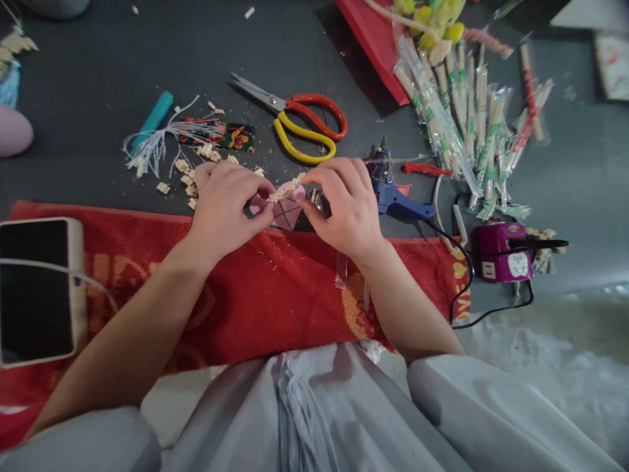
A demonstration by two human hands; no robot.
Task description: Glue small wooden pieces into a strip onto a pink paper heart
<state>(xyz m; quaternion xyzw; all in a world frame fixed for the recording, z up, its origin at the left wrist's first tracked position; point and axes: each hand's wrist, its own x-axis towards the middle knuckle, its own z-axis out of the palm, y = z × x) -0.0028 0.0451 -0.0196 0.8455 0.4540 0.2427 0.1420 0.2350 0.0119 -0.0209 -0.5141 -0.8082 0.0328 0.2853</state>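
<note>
My left hand (223, 203) and my right hand (344, 203) meet over the far edge of a red towel (275, 295). Both pinch the ends of a short pale strip of small wooden pieces (287, 188), held level between the fingertips. Just under the strip lies a small pink piece with dark crossed lines (286, 213). Loose wooden bits (189, 174) are scattered left of my left hand. A blue glue gun (398, 203) lies right beside my right hand.
Red-and-yellow scissors (304, 124) lie beyond the hands. Wrapped chopsticks (466, 124) are piled at the right, a purple power strip (501, 249) with a black cord below them. A phone (37, 288) rests at the left. White threads and a teal lighter (154, 118) are far left.
</note>
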